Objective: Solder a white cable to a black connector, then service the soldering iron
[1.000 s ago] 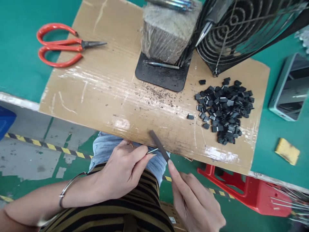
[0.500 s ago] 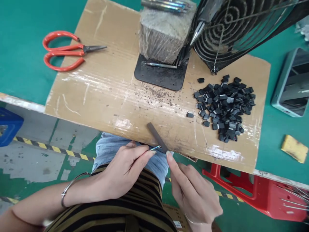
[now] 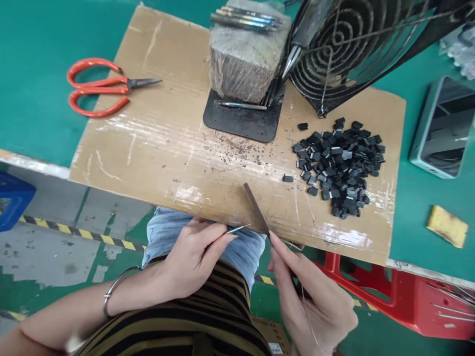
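Observation:
My left hand (image 3: pixel 200 254) is closed in a pinch on a thin metal rod (image 3: pixel 238 229), whose pointed end sticks out to the right at the table's front edge. A flat dark strip (image 3: pixel 256 206) is gripped by my right hand (image 3: pixel 311 291), its far end slanting up and left over the cardboard. The rod's tip and the strip are apart. Beyond them, a wrapped block (image 3: pixel 243 64) stands on a black plate (image 3: pixel 241 123), with more metal rods on top and one on the plate. Dark crumbs (image 3: pixel 241 148) lie scattered before it.
Orange-handled scissors (image 3: pixel 98 88) lie at the left. To the right are a pile of small black parts (image 3: pixel 341 168), a fan grille (image 3: pixel 341 49), a grey tray (image 3: pixel 441 128) and a yellow sponge (image 3: pixel 447 226). A red stool (image 3: pixel 408 301) stands below the table's right side.
My right hand has moved right and away from the rod, and the strip now stands steeper. The rod's tip has parted from the strip. The view has shifted slightly.

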Demonstrator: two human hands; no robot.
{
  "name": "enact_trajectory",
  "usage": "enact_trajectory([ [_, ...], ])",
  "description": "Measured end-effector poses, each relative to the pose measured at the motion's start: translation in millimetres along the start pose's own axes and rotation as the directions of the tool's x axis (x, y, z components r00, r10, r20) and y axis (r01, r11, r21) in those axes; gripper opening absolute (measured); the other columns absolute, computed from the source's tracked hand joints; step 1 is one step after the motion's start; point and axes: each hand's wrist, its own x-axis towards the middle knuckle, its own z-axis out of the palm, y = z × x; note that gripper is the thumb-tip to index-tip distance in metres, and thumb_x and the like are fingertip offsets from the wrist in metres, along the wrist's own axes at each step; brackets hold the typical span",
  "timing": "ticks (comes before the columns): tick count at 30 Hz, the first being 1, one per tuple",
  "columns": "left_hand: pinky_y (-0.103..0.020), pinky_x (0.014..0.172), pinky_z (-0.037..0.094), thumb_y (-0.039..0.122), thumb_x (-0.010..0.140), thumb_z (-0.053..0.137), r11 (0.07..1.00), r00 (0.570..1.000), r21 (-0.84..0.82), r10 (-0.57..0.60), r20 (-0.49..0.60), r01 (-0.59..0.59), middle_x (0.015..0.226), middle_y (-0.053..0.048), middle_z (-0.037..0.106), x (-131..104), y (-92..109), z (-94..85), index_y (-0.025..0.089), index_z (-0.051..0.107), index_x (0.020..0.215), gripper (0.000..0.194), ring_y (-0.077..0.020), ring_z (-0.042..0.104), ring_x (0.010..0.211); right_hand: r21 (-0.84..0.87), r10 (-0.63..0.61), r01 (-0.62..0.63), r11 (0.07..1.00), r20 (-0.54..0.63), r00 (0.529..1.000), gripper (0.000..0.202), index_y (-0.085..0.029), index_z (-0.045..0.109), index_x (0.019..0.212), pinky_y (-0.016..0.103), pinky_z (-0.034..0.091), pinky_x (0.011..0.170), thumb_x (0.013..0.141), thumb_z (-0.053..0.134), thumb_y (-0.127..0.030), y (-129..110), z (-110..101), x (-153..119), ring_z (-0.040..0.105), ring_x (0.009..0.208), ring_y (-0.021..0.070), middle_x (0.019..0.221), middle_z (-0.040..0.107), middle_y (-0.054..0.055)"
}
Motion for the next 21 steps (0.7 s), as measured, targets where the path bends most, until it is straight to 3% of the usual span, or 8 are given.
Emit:
enact_trajectory([
  [2, -0.033, 0.061, 0.023, 0.007, 0.107, 0.043, 0.998, 0.998, 0.03, 0.062, -0.016, -0.061, 0.071, 0.008, 0.034, 0.4, -4.6, 2.0, 0.021, 0.038, 0.082, 0.029, -0.0201, 0.033, 0.055, 0.119, 0.095, -0.098, 0.988, 0.036, 0.995, 0.061, -0.035, 0.069, 0.148, 0.014, 0.054, 0.064, 0.096, 0.071, -0.003, -2.9, -1.0, -0.9, 0.061, 0.062, 0.0052, 0.082, 0.07, -0.005],
  [7, -0.033, 0.061, 0.023, 0.004, 0.105, 0.044, 0.994, 0.995, 0.041, 0.098, -0.024, -0.097, 0.071, 0.008, 0.034, 2.5, -11.3, 5.1, 0.021, 0.037, 0.083, 0.028, -0.0195, 0.033, 0.054, 0.213, 0.145, -0.156, 0.964, 0.068, 0.987, 0.057, -0.037, 0.072, 0.143, 0.011, 0.055, 0.07, 0.097, 0.071, -0.003, -5.1, 0.6, -0.2, 0.065, 0.068, 0.0039, 0.086, 0.072, -0.007],
  [12, -0.032, 0.06, 0.024, 0.006, 0.105, 0.044, 0.996, 0.996, 0.038, 0.086, -0.019, -0.086, 0.07, 0.008, 0.036, 2.3, -10.0, 5.4, 0.021, 0.038, 0.083, 0.028, -0.0197, 0.035, 0.054, 0.231, 0.087, -0.103, 0.968, 0.076, 0.993, 0.051, -0.027, 0.074, 0.139, 0.013, 0.052, 0.062, 0.095, 0.07, 0.0, -7.4, 2.7, 6.1, 0.062, 0.062, 0.0043, 0.081, 0.07, -0.004],
  [17, -0.033, 0.061, 0.026, 0.009, 0.104, 0.041, 0.993, 0.999, 0.11, 0.034, -0.02, -0.031, 0.067, 0.006, 0.038, 0.7, -7.7, 5.1, 0.022, 0.036, 0.079, 0.029, -0.0211, 0.037, 0.053, 0.357, -0.049, -0.019, 0.934, 0.179, 0.983, 0.047, -0.017, 0.074, 0.135, 0.017, 0.05, 0.055, 0.095, 0.065, 0.006, -16.2, -1.4, 5.9, 0.058, 0.058, 0.0063, 0.074, 0.063, -0.003],
  [19, -0.033, 0.061, 0.028, 0.009, 0.104, 0.04, 0.992, 0.999, 0.121, 0.04, -0.023, -0.036, 0.066, 0.006, 0.038, 1.3, -6.6, 5.2, 0.023, 0.037, 0.079, 0.028, -0.021, 0.037, 0.052, 0.355, -0.068, 0.009, 0.935, 0.155, 0.986, 0.049, -0.017, 0.073, 0.136, 0.018, 0.05, 0.055, 0.094, 0.065, 0.008, -17.8, -2.4, 5.0, 0.061, 0.06, 0.0067, 0.078, 0.067, -0.002],
  [21, -0.033, 0.061, 0.029, 0.008, 0.103, 0.041, 0.99, 0.998, 0.128, 0.059, -0.036, -0.054, 0.067, 0.006, 0.038, 1.8, -6.1, 5.4, 0.022, 0.038, 0.08, 0.027, -0.0206, 0.036, 0.051, 0.245, -0.021, 0.003, 0.969, 0.071, 0.997, 0.054, -0.02, 0.073, 0.138, 0.018, 0.05, 0.056, 0.092, 0.069, 0.008, -15.7, -2.5, 5.1, 0.061, 0.059, 0.0061, 0.078, 0.068, -0.003],
])
